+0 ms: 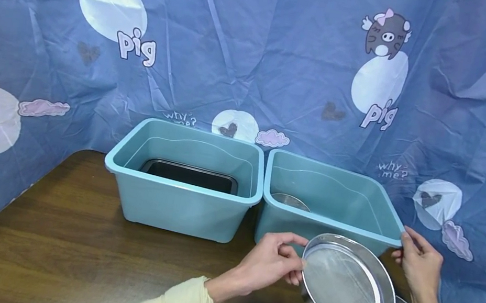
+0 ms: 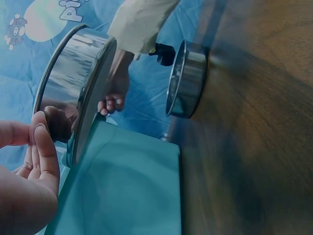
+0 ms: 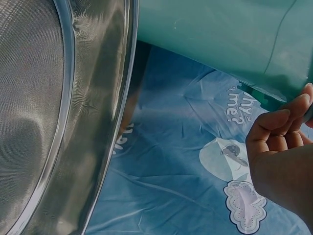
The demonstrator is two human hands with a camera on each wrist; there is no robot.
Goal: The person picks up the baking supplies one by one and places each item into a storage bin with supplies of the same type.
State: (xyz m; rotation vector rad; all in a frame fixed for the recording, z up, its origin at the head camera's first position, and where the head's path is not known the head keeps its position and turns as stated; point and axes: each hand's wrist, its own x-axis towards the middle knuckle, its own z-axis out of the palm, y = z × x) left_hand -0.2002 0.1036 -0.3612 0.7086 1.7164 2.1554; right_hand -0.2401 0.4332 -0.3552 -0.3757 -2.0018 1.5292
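My left hand (image 1: 270,262) pinches the rim of a round metal sieve (image 1: 341,283) between thumb and fingers. The sieve is held tilted in front of the right teal bin (image 1: 335,187), its fine mesh facing me in the head view. At that bin's front right corner, my right hand (image 1: 420,267) grips the rim with curled fingers. Below the raised sieve, a second round metal sieve (image 2: 190,81) rests on the table, partly covered by the right sleeve in the head view. The rim of another round metal piece (image 1: 291,200) shows inside the right bin.
A left teal bin (image 1: 181,210) stands beside the right one and holds a black rectangular tray (image 1: 191,176). Both stand on a brown wooden table (image 1: 41,247). Behind them hangs a blue cloth (image 1: 241,40) printed with pigs.
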